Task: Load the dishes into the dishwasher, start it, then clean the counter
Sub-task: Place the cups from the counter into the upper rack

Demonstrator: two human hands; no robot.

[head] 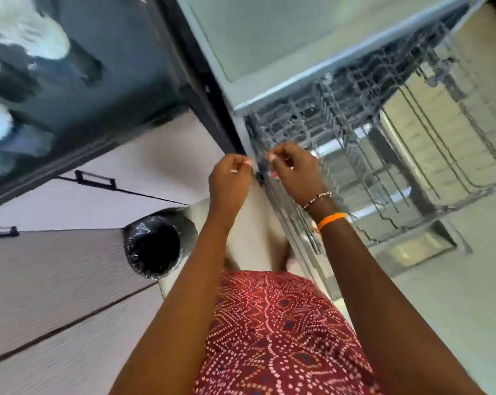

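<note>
At the centre of the frame, both hands are seen curled at the near corner of the dishwasher's pulled-out rack (pixel 355 155), the left hand (pixel 231 178) just left of the corner and the right hand (pixel 294 169) just right of it, close together but apart. Each grip is closed into a loose fist with the fingertips pinched; whether anything is held in either cannot be told, since that spot is blurred and a small dark fitting at the rack's edge is partly hidden between the hands. The rack, a grey wire basket, is shown extended from the dishwasher tub (pixel 429 132) in the right half of the frame, its long axis running from the centre toward the right edge, with the open side facing up at the camera. No dishes are made out among its tines, though motion blur leaves this uncertain. The dark counter (pixel 78 89) is laid across the upper left, with pale smeared shapes on it that cannot be identified. A bin with a black liner (pixel 155 246) is seen at lower left, beside pale cabinet fronts (pixel 56 275). The loading step is judged to be barely begun: the rack appears to be being positioned or adjusted. For the next move, dishes would have to be fetched from the counter and set between the tines, with the rack kept fully drawn out.
</note>
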